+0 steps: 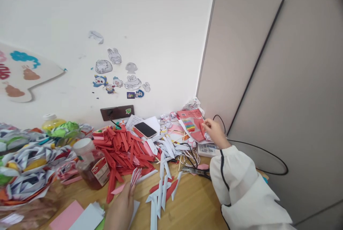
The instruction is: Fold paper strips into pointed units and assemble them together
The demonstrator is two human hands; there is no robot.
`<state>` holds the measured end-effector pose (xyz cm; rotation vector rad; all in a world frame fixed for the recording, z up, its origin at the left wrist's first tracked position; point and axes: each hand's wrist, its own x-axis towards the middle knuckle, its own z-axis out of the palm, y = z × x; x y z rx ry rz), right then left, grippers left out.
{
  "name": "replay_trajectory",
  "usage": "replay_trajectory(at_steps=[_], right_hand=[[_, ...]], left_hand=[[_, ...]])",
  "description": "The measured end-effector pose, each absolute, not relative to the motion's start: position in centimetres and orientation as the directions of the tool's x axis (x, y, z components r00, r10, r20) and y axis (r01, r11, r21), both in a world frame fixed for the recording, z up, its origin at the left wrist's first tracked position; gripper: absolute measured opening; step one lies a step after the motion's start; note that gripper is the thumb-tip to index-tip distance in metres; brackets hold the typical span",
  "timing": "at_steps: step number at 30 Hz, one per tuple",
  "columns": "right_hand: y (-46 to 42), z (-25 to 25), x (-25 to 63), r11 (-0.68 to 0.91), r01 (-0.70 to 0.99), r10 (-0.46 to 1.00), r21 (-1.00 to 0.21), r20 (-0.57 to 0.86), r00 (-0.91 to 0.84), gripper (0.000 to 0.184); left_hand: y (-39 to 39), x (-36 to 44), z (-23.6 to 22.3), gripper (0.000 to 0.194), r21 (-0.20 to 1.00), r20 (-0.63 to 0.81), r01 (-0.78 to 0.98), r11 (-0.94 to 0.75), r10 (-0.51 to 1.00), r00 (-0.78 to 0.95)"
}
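My right hand (214, 132), in a white sleeve, reaches to the far right of the wooden table (195, 201) and closes its fingers on the edge of a red packet of coloured paper (191, 124) near the wall corner. My left hand (122, 206) is low at the front and holds a small bundle of folded pink-and-white paper pieces (135, 176). A heap of folded red paper strips (122, 147) lies between the hands. Folded white and red strips (160, 190) lie scattered in front of it.
A phone (145, 129) rests on papers behind the red heap. Scissors (197, 171) and a bead string (191, 156) lie by my right sleeve. A jar (89, 167), a bottle (52, 121) and crumpled printed paper (29, 165) fill the left. A black cable (268, 151) loops at right.
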<state>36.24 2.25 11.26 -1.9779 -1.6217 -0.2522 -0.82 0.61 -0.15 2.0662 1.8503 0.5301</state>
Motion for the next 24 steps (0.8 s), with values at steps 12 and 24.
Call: replay_trajectory(at_steps=[12, 24], right_hand=[[7.0, 6.4, 20.9, 0.521, 0.850, 0.806, -0.074, 0.371, -0.462, 0.052], [11.9, 5.3, 13.5, 0.446, 0.887, 0.858, 0.119, 0.226, -0.462, 0.034]], left_hand=[[0.0, -0.7, 0.2, 0.035, 0.477, 0.010, 0.873, -0.098, 0.994, 0.106], [-0.6, -0.4, -0.3, 0.031, 0.522, 0.086, 0.843, -0.126, 0.992, 0.095]])
